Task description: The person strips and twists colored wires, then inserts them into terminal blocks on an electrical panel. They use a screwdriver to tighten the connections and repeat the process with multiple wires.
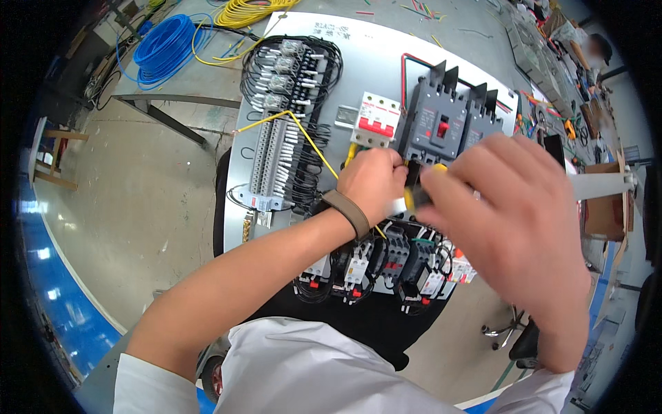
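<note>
My left hand (372, 181), with a brown band at the wrist, is closed just below a white small circuit breaker (376, 119) with red switches. Its curled fingers are on a thin yellow wire (314, 143), which bends over the terminal strip (270, 155) and runs under the hand. My right hand (507, 207), blurred by motion, is raised over the panel's right side. It is closed around a screwdriver (418, 198) with a black and yellow handle; the tip cannot be made out. Beyond it sits a large dark grey breaker (436, 123) with a red lever.
The components sit on a pale metal mounting panel (365, 52). Contactors (394, 257) with black wiring line its near edge. A blue wire coil (164, 50) and a yellow wire coil (249, 11) lie at the far left. Another person (586, 48) is at the far right.
</note>
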### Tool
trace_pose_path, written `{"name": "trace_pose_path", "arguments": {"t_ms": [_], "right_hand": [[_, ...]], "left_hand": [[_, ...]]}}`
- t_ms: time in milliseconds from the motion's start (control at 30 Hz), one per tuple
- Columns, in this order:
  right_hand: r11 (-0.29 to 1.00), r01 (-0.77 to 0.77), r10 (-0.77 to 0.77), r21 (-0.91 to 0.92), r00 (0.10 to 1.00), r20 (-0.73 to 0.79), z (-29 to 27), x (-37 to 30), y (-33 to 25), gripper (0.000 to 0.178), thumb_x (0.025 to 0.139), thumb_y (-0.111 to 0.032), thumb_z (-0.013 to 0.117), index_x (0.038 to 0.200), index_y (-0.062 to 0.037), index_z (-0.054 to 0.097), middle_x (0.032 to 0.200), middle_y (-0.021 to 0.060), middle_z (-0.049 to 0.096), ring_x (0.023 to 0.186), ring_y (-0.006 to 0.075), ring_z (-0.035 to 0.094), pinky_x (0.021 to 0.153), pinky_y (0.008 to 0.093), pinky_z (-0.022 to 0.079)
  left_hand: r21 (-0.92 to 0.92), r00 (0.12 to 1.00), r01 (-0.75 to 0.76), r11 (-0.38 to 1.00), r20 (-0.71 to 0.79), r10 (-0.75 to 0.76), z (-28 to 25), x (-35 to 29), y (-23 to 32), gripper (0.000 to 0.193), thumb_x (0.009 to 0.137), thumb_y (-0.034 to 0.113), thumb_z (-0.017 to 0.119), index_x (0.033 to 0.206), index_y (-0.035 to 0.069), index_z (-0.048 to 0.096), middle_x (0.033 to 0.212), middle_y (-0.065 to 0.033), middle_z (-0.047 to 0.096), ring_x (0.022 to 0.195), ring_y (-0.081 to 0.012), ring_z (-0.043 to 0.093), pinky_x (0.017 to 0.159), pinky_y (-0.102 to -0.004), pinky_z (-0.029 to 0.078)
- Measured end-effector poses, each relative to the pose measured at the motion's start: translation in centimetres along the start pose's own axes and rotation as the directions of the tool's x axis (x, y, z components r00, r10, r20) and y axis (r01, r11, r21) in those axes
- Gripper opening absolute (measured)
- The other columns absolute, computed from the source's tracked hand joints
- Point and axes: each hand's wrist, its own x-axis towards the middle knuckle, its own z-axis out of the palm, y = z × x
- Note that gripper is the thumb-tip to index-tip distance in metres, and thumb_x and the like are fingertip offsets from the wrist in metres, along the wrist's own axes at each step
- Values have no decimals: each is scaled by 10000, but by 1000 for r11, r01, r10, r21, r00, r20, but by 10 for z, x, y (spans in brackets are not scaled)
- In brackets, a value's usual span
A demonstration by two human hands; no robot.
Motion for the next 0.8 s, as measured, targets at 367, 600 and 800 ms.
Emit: {"name": "trace_pose_path", "arguments": {"t_ms": [367, 600, 800], "right_hand": [[992, -127, 127, -25, 992, -16, -24, -2, 19, 484, 799, -214, 857, 1235, -57, 718, 1077, 61, 703, 1002, 254, 631, 779, 448, 485], [647, -658, 454, 385, 738, 499, -6, 19, 17, 470, 907, -202, 808, 1330, -44, 677, 815, 27, 720, 893, 203, 746, 770, 381, 583], [923, -218, 129, 317, 951, 279, -23, -1, 20, 386, 856, -151, 813, 1215, -41, 727, 1196, 123, 705, 1071, 278, 689, 850, 407, 577]], "left_hand": [[86, 998, 60, 995, 13, -61, 4, 3, 9, 216, 954, 173, 691, 880, -15, 769, 762, -216, 724, 732, -392, 721, 693, -475, 555], [29, 995, 93, 995, 45, -94, 3, 3, 6, 212, 957, 157, 681, 885, -25, 763, 765, -224, 721, 735, -411, 713, 701, -487, 555], [19, 1000, 9, 1000, 9, -9, 5, 2, 4, 210, 950, 147, 685, 865, -35, 746, 758, -246, 698, 740, -439, 693, 709, -496, 553]]}}
